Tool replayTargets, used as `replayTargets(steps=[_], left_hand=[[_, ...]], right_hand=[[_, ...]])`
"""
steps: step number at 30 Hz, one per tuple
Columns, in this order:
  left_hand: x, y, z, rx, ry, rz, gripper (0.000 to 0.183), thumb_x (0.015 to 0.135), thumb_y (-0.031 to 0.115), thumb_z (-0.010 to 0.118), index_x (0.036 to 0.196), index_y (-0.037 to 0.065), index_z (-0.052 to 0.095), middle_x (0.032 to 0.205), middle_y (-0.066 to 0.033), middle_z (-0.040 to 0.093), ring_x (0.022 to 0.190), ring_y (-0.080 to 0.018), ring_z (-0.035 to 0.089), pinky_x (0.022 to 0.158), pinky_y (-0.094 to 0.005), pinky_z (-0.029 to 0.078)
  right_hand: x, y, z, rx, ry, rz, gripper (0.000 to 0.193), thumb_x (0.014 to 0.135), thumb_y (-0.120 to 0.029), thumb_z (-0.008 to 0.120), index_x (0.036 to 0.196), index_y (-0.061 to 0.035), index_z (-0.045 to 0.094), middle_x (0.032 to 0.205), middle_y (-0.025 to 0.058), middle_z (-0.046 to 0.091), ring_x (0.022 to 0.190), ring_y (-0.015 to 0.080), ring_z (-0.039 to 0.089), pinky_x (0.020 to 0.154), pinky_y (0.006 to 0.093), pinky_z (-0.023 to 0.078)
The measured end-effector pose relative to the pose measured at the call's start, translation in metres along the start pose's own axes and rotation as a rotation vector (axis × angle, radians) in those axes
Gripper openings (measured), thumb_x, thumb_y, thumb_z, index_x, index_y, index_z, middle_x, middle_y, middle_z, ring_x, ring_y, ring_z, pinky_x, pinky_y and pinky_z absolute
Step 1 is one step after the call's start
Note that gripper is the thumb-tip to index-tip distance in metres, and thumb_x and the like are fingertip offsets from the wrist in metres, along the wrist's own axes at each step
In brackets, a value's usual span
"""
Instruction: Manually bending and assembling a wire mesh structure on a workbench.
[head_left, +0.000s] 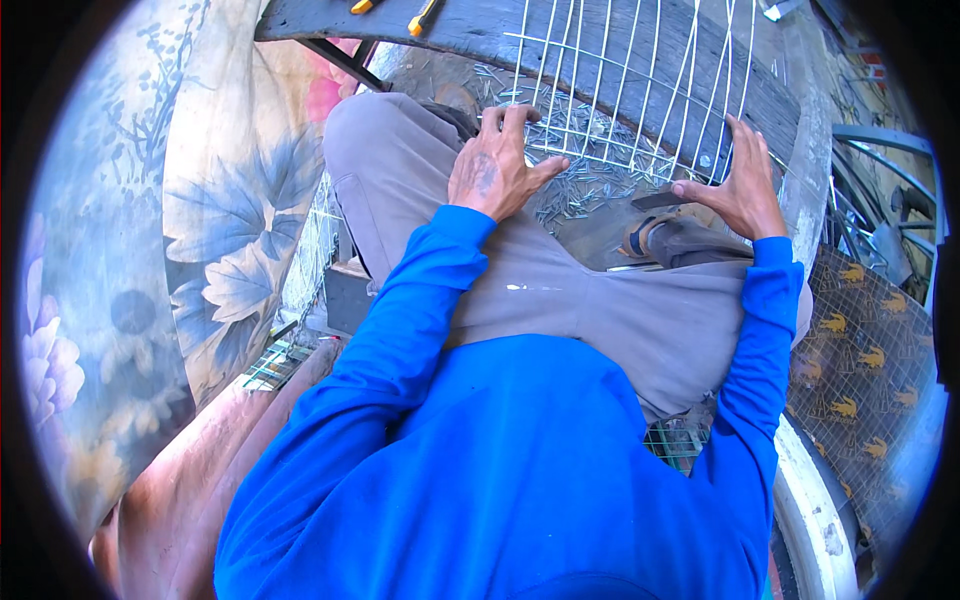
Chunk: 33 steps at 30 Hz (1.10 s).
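A lattice of thin pale strips [610, 75] slants over the front edge of a dark wooden plank. My left hand [497, 168] has its lower left corner, thumb stretched along the bottom strip and the fingers bent at the side strip. At the lower right corner is my right hand [738, 190], thumb toward the bottom edge and fingers up along the side. Both hands grip the lattice by its edges, though the fingertips are partly hidden. Close to my right thumb shows a dark flat piece [657, 200]; whether I hold it or it lies below, I cannot tell.
The plank [470, 38] carries a yellow-and-black cutter knife [425, 17] and another yellow tool [362, 6]. Strip clippings [575, 190] litter the ground beneath. A flowered cloth [235, 200] hangs at left. Metal frames [885, 150] and a patterned sheet [850, 370] are at right.
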<state>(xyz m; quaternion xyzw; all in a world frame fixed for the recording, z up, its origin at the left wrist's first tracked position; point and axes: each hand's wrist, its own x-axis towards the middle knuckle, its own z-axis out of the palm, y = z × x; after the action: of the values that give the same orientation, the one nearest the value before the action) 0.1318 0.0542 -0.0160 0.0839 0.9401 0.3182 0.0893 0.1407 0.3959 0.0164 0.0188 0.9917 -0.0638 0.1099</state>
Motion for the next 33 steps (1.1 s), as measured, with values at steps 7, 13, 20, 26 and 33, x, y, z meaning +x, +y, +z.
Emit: replayTargets(steps=[7, 13, 20, 26, 33], left_hand=[[0.000, -0.006, 0.001, -0.014, 0.029, 0.049, 0.067, 0.085, 0.047, 0.083, 0.133, 0.010, 0.055, 0.131, -0.0202, 0.058, 0.111, -0.0433, 0.068, 0.095, -0.0512, 0.057], [-0.001, -0.008, 0.001, -0.043, 0.050, 0.093, 0.063, 0.089, 0.044, 0.082, 0.134, 0.010, 0.055, 0.131, -0.0206, 0.059, 0.111, -0.0431, 0.068, 0.094, -0.0505, 0.058], [0.003, -0.010, 0.004, -0.052, -0.023, 0.036, 0.057, 0.090, 0.043, 0.080, 0.135, 0.018, 0.058, 0.134, -0.0227, 0.058, 0.108, -0.0461, 0.069, 0.089, -0.0537, 0.059], [0.003, -0.015, 0.009, -0.037, 0.032, 0.119, 0.042, 0.091, 0.044, 0.079, 0.127, 0.026, 0.067, 0.137, -0.0261, 0.056, 0.108, -0.0466, 0.069, 0.090, -0.0523, 0.060], [0.006, -0.025, 0.016, 0.059, 0.041, 0.240, 0.027, 0.095, 0.041, 0.076, 0.118, 0.026, 0.075, 0.140, -0.0266, 0.054, 0.107, -0.0426, 0.070, 0.088, -0.0490, 0.061]], right_hand=[[0.003, 0.003, 0.000, 0.011, 0.020, -0.030, 0.139, 0.060, -0.074, 0.091, 0.162, -0.0006, 0.032, 0.165, 0.0282, 0.035, 0.156, 0.0499, 0.025, 0.128, 0.0585, 0.024], [0.003, 0.007, 0.004, 0.008, 0.023, -0.032, 0.138, 0.061, -0.074, 0.091, 0.162, -0.0009, 0.032, 0.166, 0.0286, 0.033, 0.157, 0.0496, 0.023, 0.128, 0.0586, 0.024], [0.004, 0.003, 0.005, 0.016, 0.022, -0.015, 0.137, 0.062, -0.072, 0.091, 0.162, -0.0015, 0.031, 0.167, 0.0284, 0.033, 0.157, 0.0493, 0.022, 0.129, 0.0586, 0.022], [0.004, 0.000, 0.005, 0.023, -0.006, 0.015, 0.136, 0.062, -0.070, 0.092, 0.164, -0.0028, 0.030, 0.168, 0.0272, 0.032, 0.159, 0.0484, 0.020, 0.128, 0.0625, 0.020], [0.005, 0.004, 0.011, 0.036, 0.021, -0.008, 0.139, 0.061, -0.072, 0.091, 0.164, -0.0034, 0.029, 0.168, 0.0270, 0.031, 0.159, 0.0484, 0.020, 0.126, 0.0659, 0.021]])
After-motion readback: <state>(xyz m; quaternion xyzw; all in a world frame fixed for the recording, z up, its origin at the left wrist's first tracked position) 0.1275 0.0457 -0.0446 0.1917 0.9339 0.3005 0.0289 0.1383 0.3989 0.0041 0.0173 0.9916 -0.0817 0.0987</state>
